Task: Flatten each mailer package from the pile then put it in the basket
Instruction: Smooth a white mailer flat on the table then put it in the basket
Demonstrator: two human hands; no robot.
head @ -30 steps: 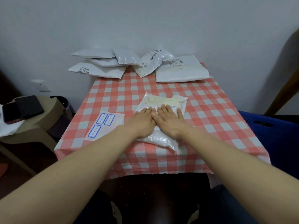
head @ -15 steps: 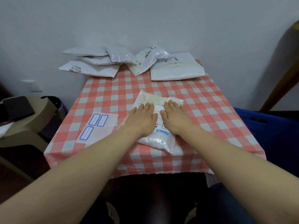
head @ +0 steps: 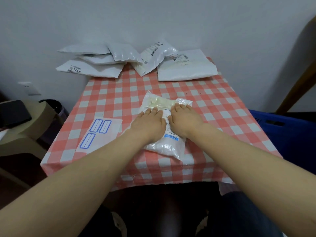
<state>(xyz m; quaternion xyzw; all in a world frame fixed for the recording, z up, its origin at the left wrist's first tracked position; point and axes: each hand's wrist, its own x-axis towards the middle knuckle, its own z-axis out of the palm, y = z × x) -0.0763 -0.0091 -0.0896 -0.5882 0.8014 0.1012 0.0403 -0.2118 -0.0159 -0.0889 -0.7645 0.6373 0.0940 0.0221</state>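
Note:
A white plastic mailer package (head: 168, 146) lies near the front middle of the red-checked table (head: 213, 106). Both palms lie flat on it with straight fingers: my left hand (head: 148, 123) presses its left part and my right hand (head: 183, 119) its right part, a strip of the printed label showing between them. A pile of several white mailers (head: 133, 60) sits along the table's far edge by the wall. The blue basket (head: 280, 134) stands to the right of the table, partly out of view.
A white sheet with blue label frames (head: 98, 135) lies at the table's front left. A beige side table (head: 22, 127) carrying a dark flat object (head: 12, 113) stands on the left. A wooden bar (head: 301, 65) slants at the far right.
My hands, pressed together a second ago, have spread apart and slid toward the far end of the mailer, uncovering the label between them. The camera view shifted slightly.

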